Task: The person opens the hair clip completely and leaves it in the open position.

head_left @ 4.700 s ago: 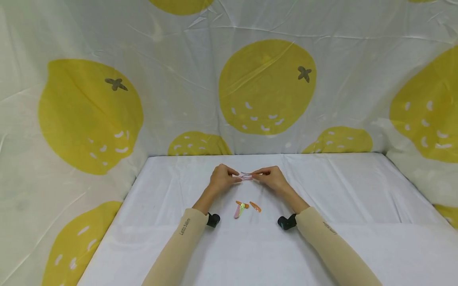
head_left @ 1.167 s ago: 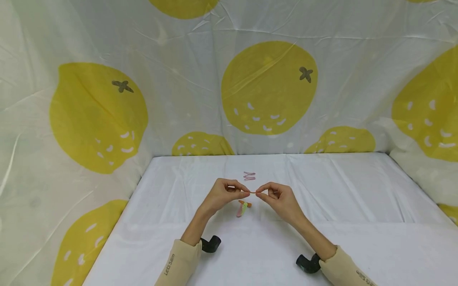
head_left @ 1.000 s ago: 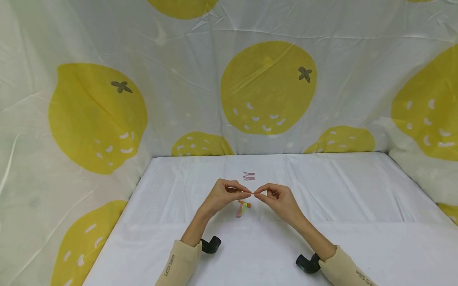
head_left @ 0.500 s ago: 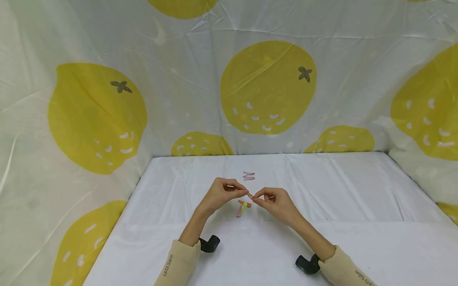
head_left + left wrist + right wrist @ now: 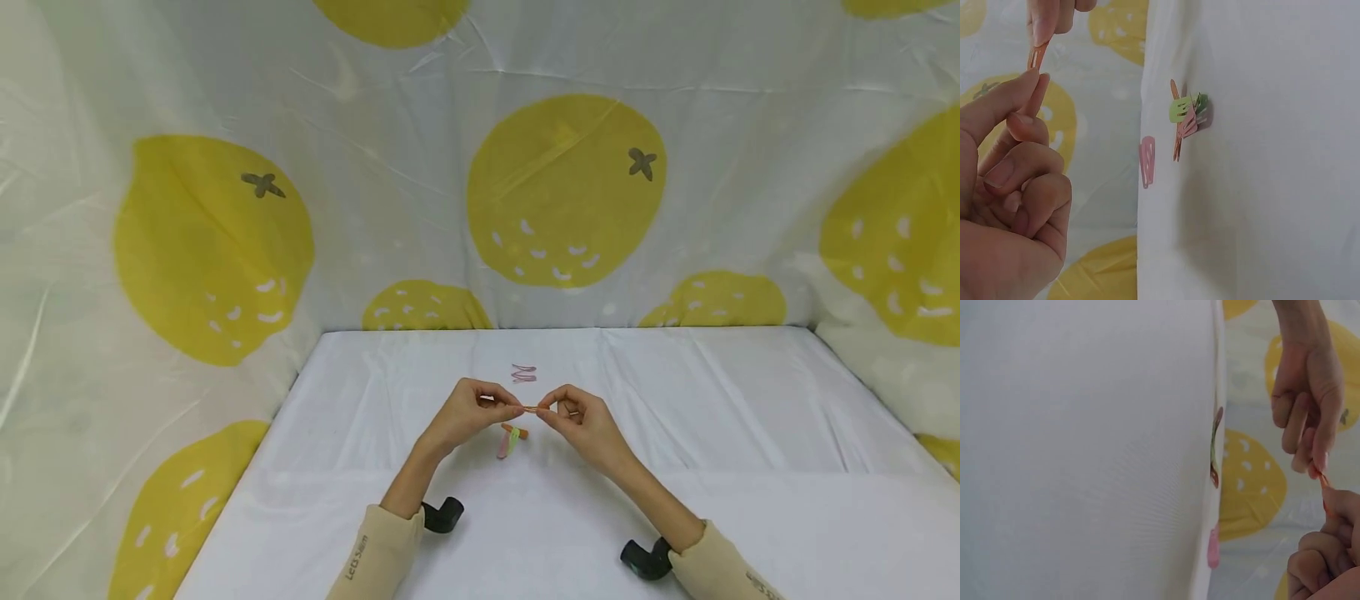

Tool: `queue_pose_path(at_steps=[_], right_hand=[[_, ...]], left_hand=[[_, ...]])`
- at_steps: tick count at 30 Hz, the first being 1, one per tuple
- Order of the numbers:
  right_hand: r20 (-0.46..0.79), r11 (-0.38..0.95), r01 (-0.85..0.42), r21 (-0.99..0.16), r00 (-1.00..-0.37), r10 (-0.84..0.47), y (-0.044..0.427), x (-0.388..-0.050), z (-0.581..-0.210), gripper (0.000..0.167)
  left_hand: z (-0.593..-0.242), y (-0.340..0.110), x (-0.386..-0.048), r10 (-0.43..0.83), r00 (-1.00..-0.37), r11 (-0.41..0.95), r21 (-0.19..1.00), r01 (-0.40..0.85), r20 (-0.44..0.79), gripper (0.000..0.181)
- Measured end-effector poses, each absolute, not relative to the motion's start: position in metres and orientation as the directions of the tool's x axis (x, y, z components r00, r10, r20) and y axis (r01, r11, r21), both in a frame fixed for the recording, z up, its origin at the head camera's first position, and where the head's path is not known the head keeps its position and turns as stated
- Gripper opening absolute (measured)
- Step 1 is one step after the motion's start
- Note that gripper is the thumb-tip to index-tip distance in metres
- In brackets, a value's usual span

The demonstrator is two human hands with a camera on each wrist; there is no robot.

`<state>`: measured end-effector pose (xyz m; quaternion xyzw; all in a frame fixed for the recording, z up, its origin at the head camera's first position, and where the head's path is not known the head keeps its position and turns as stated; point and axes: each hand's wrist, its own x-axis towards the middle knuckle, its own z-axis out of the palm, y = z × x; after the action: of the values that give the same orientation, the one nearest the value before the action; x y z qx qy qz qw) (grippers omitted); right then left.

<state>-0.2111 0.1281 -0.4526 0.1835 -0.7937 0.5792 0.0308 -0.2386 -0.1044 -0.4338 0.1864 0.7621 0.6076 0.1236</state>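
Both hands hold one orange snap hair clip [image 5: 530, 409] between them, above the white table in the head view. My left hand [image 5: 472, 414] pinches its left end between thumb and forefinger. The other end is pinched by my right hand [image 5: 588, 423]. The left wrist view shows the slotted middle of this clip [image 5: 1036, 57] bare between the fingertips. Below the hands lies a small pile with a green clip [image 5: 1179, 110], a pink clip [image 5: 1189, 122] and another orange clip [image 5: 1177, 149]. Farther back rest pink clips [image 5: 523, 373], side by side.
A white cloth [image 5: 540, 533] covers the table. Behind it hangs a pale curtain [image 5: 405, 192] printed with yellow lemons. Each wrist wears a black camera, such as the left one [image 5: 444, 515].
Earlier both hands held a pink clip at the back; it now lies there. The orange clip right of the pile was picked up. Lately it tilted between the hands and came level again.
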Motion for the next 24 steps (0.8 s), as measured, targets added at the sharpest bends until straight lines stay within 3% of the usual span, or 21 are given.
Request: queue_pose_path(at_steps=[11, 24], right_hand=[[0.21, 0.312, -0.313, -0.897, -0.923, -0.321, 0.126, -0.212, -0.452, 0.013], [0.157, 0.333, -0.293, -0.896, -0.912, -0.38, 0.13, -0.21, -0.457, 0.011]], left_hand=[[-0.433, -0.097, -0.234, 0.469, -0.881, 0.068, 0.991, 0.111, 0.066, 0.018], [-0.433, -0.094, -0.233, 0.431, -0.902, 0.177, 0.977, 0.118, 0.031, 0.017]])
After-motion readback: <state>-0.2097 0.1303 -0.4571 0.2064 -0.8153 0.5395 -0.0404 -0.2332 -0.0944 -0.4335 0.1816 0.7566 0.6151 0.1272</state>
